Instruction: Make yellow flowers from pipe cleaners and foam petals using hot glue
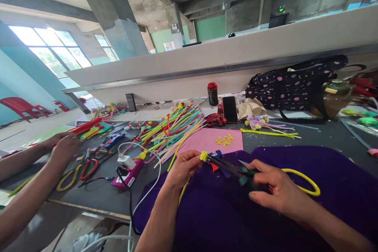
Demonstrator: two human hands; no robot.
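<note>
My left hand (pixel 189 165) pinches a small yellow flower (pixel 203 156) of fuzzy pipe cleaner, its yellow stem (pixel 183 192) hanging below the fingers. My right hand (pixel 273 189) is closed round dark long-nose pliers (pixel 228 167), whose tips meet the flower or lie just beside it. Scissors with a yellow loop handle (pixel 313 189) show behind the right hand, a blade jutting out past the fingers; whether the hand also grips them I cannot tell. Just behind the pliers lies a blue and orange tool (pixel 215 165), partly covered.
A purple cloth (pixel 301 157) covers the near table. Beyond it are pink paper (pixel 203 138) with yellow bits (pixel 225 140), a pipe-cleaner heap (pixel 168 130), a phone (pixel 230 109) and a bottle (pixel 212 93). Leftward sit a corded power strip (pixel 130 175) and a co-worker's hands (pixel 66 147).
</note>
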